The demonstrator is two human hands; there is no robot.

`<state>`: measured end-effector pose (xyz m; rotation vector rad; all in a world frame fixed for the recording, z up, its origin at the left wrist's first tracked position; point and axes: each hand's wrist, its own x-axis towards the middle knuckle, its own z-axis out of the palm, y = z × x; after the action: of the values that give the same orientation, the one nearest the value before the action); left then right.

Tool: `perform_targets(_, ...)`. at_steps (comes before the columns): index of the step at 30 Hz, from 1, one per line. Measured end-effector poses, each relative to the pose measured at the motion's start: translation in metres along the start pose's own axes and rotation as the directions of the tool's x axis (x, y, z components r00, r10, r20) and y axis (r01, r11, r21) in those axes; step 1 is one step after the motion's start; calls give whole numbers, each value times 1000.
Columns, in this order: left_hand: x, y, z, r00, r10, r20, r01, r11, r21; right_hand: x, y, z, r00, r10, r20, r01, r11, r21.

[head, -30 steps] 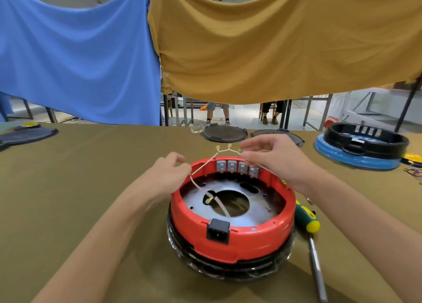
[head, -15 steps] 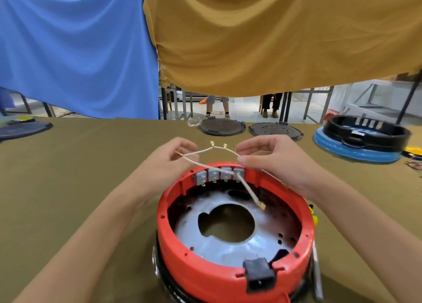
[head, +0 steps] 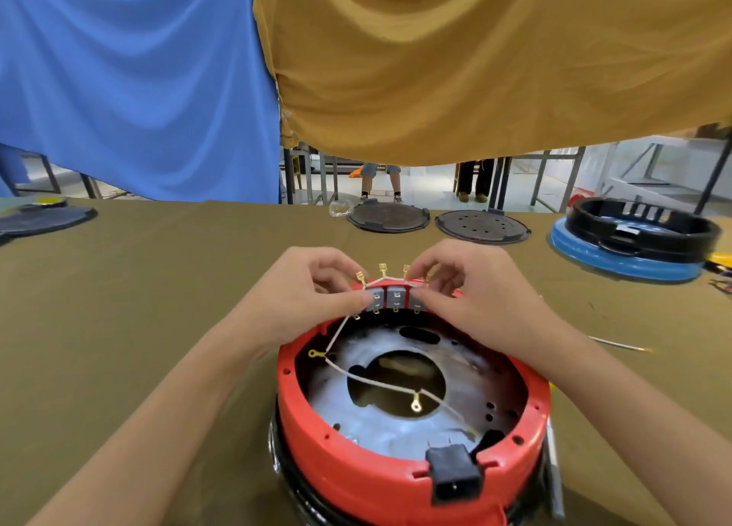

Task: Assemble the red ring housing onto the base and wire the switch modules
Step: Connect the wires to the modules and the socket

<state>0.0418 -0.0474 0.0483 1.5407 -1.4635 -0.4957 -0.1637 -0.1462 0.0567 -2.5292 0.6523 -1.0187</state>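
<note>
Hands (head: 301,300) (head: 471,296) pinch thin white wire (head: 380,282) (brass terminals) over grey switch modules (head: 395,298).

I can read no text, label, brand, number or sign anywhere in my view.

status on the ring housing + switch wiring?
Done: red ring housing sits on the black base, grey switch modules lined along its far rim. In hand: left hand and right hand pinch the white wire harness at the modules, spade terminals sticking up, unplugged. Left: seat those terminals; two ring terminals lie loose inside.
</note>
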Motion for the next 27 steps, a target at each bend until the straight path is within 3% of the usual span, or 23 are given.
perform_targets(5, 1, -4, -1, 988, 148, -53, -130, 957, 258, -1, 1, 2, 999, -16, -49, 12, 997, -73)
perform_targets(9, 0, -4, 0, 982, 181, -54, -155, 934, 322, -3, 0, 2, 999, -20, -39, 16, 996, -92)
perform_targets(19, -2, 0, -1, 990, 137, -32, -118, 929, 350, -1, -2, 3, 982, 27, 188, -4, 992, -123)
perform_targets(24, -2, -2, -1, 992, 124, -5, -114, 932, 344, 8, -11, 9, 919, -14, 393, 151, 936, -318)
perform_targets(27, 0, -5, -2, 992, 126, 23, -126, 933, 337, 14, -15, 12, 909, -23, 417, 200, 900, -386)
